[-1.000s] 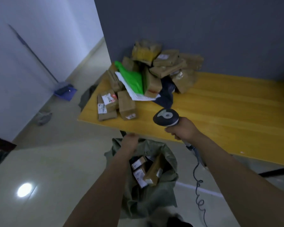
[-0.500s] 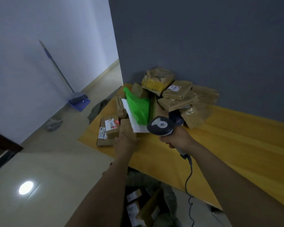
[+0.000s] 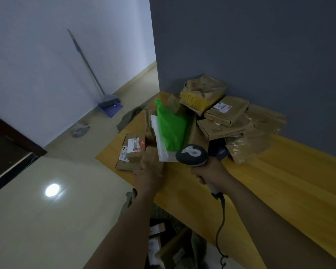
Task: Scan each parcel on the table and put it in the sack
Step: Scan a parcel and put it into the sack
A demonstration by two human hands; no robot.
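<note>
Left hand (image 3: 149,172) on brown parcel (image 3: 152,152) at table (image 3: 279,171) edge (grip unclear); right hand (image 3: 211,171) wrapped round scanner (image 3: 192,155)

The left hand (image 3: 149,171) has come up from the sack (image 3: 130,199) and grips a brown parcel (image 3: 152,153).

Dim, bluish, soft picture; a lamp glares off the floor (image 3: 51,190); wide-angle edges bend.

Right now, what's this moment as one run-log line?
step: pickup | left hand: on brown parcel, grip unclear | right hand: grips scanner | sack: holds parcels
</note>
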